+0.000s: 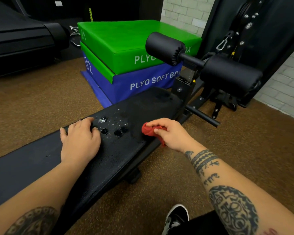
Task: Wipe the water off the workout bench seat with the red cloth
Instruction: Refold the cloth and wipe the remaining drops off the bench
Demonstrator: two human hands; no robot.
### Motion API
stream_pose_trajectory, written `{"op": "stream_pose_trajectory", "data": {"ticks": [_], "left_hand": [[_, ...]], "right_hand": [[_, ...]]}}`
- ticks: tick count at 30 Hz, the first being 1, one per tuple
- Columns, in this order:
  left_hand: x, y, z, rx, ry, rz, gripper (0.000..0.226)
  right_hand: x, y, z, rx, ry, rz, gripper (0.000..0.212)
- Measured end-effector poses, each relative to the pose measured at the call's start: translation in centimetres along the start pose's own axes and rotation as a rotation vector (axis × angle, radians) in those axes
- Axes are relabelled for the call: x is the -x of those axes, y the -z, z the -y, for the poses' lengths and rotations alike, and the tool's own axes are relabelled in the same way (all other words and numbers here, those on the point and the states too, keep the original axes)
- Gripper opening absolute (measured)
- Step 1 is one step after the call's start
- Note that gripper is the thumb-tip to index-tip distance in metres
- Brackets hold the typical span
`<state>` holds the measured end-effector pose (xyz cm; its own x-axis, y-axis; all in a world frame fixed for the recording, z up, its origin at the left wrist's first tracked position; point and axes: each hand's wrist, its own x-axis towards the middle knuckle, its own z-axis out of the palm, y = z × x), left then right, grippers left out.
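- Head view: the red cloth is bunched in the right hand, fingers curled round it, at the near edge of the bench seat, with a tail hanging over the side
- The left hand is laid flat and spread on the pad, holding nothing, its fingertips just beside the water
- Puddles and fine droplets are seen between the two hands, apparently not yet wiped
- With so tight a wad, water may be pushed along the vinyl rather than soaked up, and streaks left
- A sweep toward the left hand could drive water under its fingers, or over the far edge onto the floor
- The resting palm may slip if the wet film reaches it
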<state>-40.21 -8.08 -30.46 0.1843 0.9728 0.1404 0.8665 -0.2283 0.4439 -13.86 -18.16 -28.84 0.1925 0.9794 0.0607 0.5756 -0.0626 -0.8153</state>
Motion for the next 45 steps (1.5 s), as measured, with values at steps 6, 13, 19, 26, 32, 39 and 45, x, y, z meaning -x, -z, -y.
{"op": "stream_pose_trajectory", "data": {"ticks": [6,13,19,26,32,39,45], "left_hand": [[0.0,0.1,0.1,0.054,0.006,-0.009,0.044],[0.9,1.0,-0.4,0.174,-0.11,-0.064,0.054],[0.9,-0.6,-3.8,0.2,-0.297,-0.026,0.05],[-0.2,-3.4,-9.7,0.152,-0.515,0.109,0.035],[-2.6,-6.5,-14.7,-0.063,-0.583,0.252,0.043],[-4.6,-8.2,-16.0,-0.242,-0.555,0.247,0.046],[-6.3,-7.0,-17.5,-0.386,-0.571,0.356,0.047]], "right_hand": [[2.5,-3.6,-0.1,-0.002,0.161,0.012,0.033],[2.7,-1.9,-1.2,-0.201,0.056,-0.105,0.037],[3.0,-1.3,-1.7,-0.089,0.033,0.117,0.034],[0.1,5.8,-4.2,-0.063,-0.1,-0.13,0.034],[-3.0,7.6,-6.3,-0.092,-0.29,-0.483,0.039],[-7.5,8.1,-8.1,-0.037,-0.308,-0.534,0.041],[-7.8,8.4,-8.7,0.122,-0.21,-0.311,0.028]]}}
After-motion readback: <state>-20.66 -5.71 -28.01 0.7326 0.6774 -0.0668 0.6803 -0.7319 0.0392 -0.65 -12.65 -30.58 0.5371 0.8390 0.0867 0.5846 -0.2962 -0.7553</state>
